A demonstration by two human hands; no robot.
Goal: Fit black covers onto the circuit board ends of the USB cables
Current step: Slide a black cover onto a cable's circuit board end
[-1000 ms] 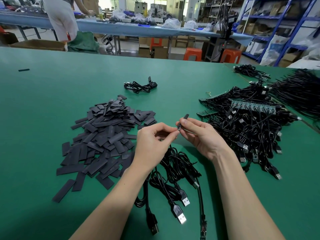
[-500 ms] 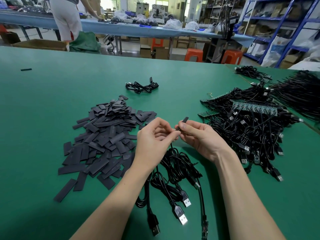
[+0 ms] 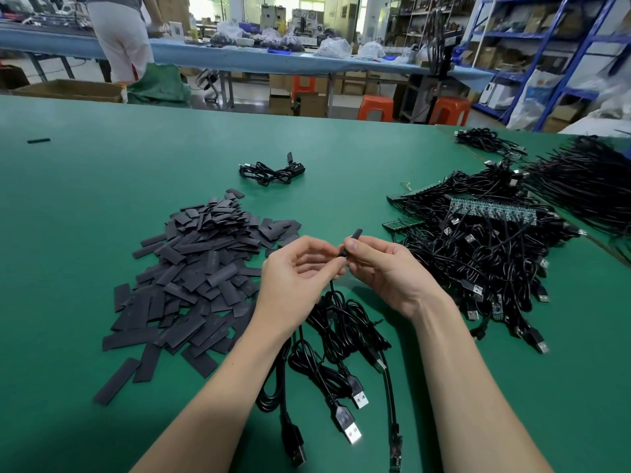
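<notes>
Right hand [image 3: 386, 268] pinches a flat black sleeve-like cover [image 3: 353, 235] whose long axis runs up and away to the right, while the left hand [image 3: 300, 268], touching it just below-left, pinches the thin black USB cable [image 3: 332, 288] feeding that axis; board end hidden.

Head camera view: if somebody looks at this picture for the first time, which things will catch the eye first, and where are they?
At the centre, the left hand and right hand meet over the green table, pinching a black cover on a cable end. Left of them spreads a big heap of loose black covers; to the right lies a tangled pile of USB cables, and a few cables trail toward the viewer.
</notes>
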